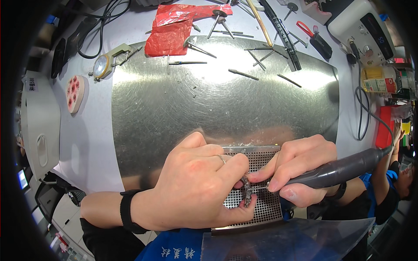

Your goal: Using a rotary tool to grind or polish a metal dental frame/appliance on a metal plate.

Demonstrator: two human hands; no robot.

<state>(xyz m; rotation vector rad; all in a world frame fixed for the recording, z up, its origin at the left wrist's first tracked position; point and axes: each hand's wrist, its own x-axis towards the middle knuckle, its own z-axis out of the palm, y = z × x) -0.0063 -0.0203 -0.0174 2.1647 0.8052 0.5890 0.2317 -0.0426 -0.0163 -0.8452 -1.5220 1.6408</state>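
Observation:
My left hand point(191, 187), with a ring and a black wristband, pinches a small, knobbly dark-silver metal piece point(247, 193) between thumb and fingers. My right hand point(300, 163) is wrapped round a dark grey rotary handpiece point(344, 168), held like a pen and slanting up to the right. Its thin shank points left and meets the metal piece, though the exact contact is too small to tell. Both hands are over a perforated metal grate point(267, 211) at the near edge of the bench. Pale debris lies along the grate's far rim.
A scratched steel sheet point(226, 108) covers the bench. Beyond it lie loose burs point(244, 75), red sheets point(170, 39), a marker pen point(283, 37) and a dial gauge point(102, 66). A dental model point(75, 94) sits left; a white control box point(365, 37) and bottle point(379, 82) stand right. Another person point(385, 187) is at right.

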